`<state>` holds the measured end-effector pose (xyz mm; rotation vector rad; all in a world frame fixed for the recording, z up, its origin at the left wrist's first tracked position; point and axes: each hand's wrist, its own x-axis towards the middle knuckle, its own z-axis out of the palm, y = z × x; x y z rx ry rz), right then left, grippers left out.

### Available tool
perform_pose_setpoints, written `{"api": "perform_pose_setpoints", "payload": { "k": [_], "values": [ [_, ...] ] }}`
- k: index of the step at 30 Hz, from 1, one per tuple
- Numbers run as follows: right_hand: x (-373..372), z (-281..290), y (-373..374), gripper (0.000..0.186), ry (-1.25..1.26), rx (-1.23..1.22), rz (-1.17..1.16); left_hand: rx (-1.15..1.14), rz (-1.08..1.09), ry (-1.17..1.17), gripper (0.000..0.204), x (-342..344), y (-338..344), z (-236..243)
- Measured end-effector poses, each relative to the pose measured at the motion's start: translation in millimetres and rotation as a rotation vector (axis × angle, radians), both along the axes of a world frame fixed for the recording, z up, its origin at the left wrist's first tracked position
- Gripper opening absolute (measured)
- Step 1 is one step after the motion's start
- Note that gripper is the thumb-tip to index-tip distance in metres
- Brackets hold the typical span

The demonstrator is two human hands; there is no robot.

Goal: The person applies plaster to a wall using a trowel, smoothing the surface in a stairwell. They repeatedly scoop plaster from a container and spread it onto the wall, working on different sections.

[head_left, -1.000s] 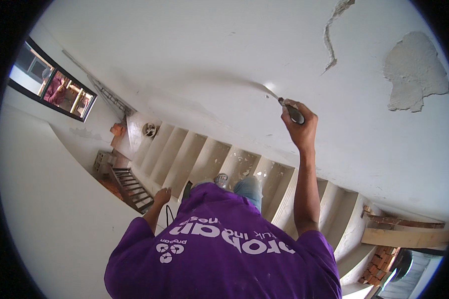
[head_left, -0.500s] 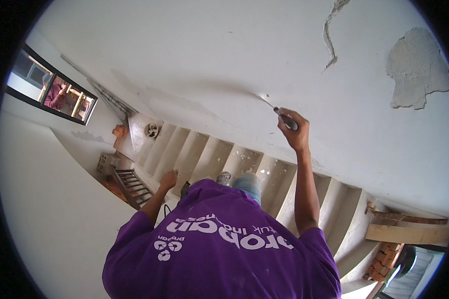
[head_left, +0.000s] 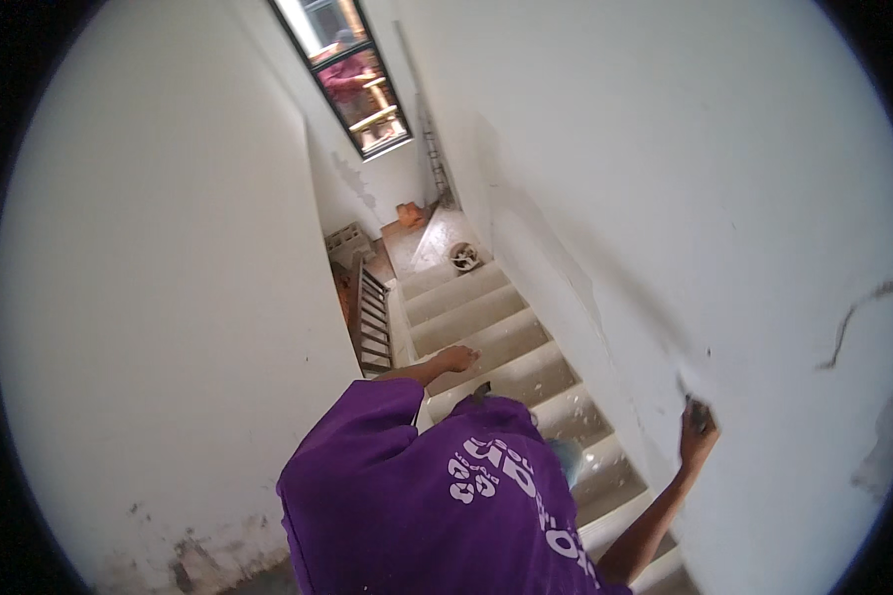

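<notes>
Your right hand (head_left: 700, 436) is gripping a dark-handled tool (head_left: 701, 411), fingers wrapping closely round the handle. Its blade is pointing forward from the grip, at the white wall (head_left: 764, 198); exact contact unclear. A crack (head_left: 841, 329) is running right of the grip. Left of it, your left hand (head_left: 456, 359) is hovering above the stairs (head_left: 476, 322), fingers curling; cannot tell whether it is holding anything.
</notes>
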<state>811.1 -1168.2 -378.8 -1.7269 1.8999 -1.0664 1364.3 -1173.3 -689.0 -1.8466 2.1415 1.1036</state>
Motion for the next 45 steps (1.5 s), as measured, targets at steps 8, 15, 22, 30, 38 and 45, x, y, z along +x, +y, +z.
{"api": "perform_pose_setpoints", "payload": {
  "k": [8,15,22,30,38,45],
  "values": [
    [82,-85,82,0.039,-1.525,0.169,-0.335,0.0,0.167,0.053,0.055,-11,36,12],
    [83,-28,103,0.054,-1.395,0.327,0.11,-0.067,-0.096,0.062,0.055,42,66,-64],
    [62,-15,84,0.033,-0.87,0.278,-0.044,0.081,0.025,0.164,0.048,-28,-7,29],
    [30,3,28,0.033,0.301,0.298,-0.166,0.105,0.03,0.273,0.053,-46,-13,5],
    [14,28,-8,0.031,0.5,0.343,-0.214,0.275,0.172,0.228,0.062,-3,24,1],
    [20,-20,-20,0.033,0.193,0.354,-0.218,0.305,0.266,0.141,0.07,28,60,8]
  ]
}}
